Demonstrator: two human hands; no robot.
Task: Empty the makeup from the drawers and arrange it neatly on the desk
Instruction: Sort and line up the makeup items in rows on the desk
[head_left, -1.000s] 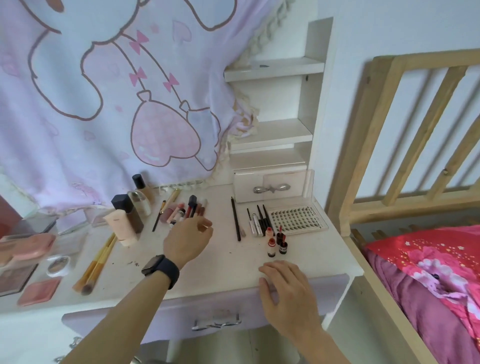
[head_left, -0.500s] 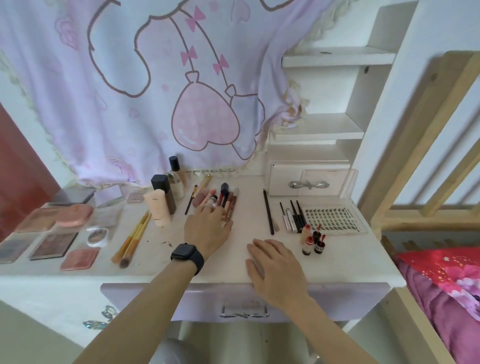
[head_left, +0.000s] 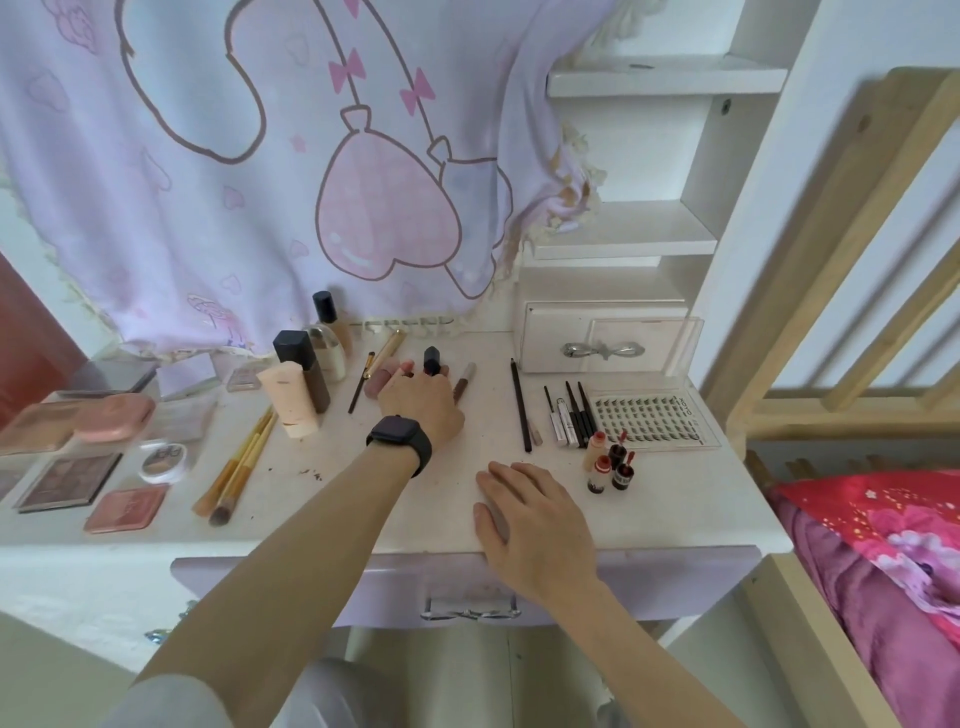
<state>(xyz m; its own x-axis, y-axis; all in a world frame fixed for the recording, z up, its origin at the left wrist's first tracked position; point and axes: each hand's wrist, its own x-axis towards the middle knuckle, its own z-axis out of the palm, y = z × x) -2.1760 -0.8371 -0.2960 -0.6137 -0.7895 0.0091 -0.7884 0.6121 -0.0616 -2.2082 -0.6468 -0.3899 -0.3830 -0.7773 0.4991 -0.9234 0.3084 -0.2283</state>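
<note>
so the makeup's pretty much all laid out on the bench (head_left: 436, 514); left hand (head_left: 422, 404), smartwatch (head_left: 400, 439) on the wrist, stretches over the little bunch of lipsticks (head_left: 432, 359) near the back, fingers lying on top of them; the back of the hand hides the fingertips, so honestly can't tell if its grip is round one or just resting there; a brown-capped stick (head_left: 464, 382) lies just right of that hand; right hand (head_left: 535, 519) lies flat by the front edge, fingers relaxed, grip wide and holding nothing; left of the lipsticks stands a peach foundation tube (head_left: 288, 397) with a dark-capped bottle (head_left: 304, 371) touching it behind, glass bottles (head_left: 328, 351) further back; two gold-handled brushes (head_left: 236, 470) lie side by side at a slant; far left there's palettes (head_left: 67, 480), a pink compact (head_left: 124, 509) and a small round pot (head_left: 162, 459); on the right a long black pencil (head_left: 520, 405), then mascaras and liners (head_left: 569, 418) in a row, a clear lash tray (head_left: 649, 415) beside them, a few small red-capped bottles (head_left: 600, 470) clustered in front; the small drawer (head_left: 602, 340) at the back is closed; the front drawer (head_left: 675, 577) shows its lilac face under the right wrist
</note>
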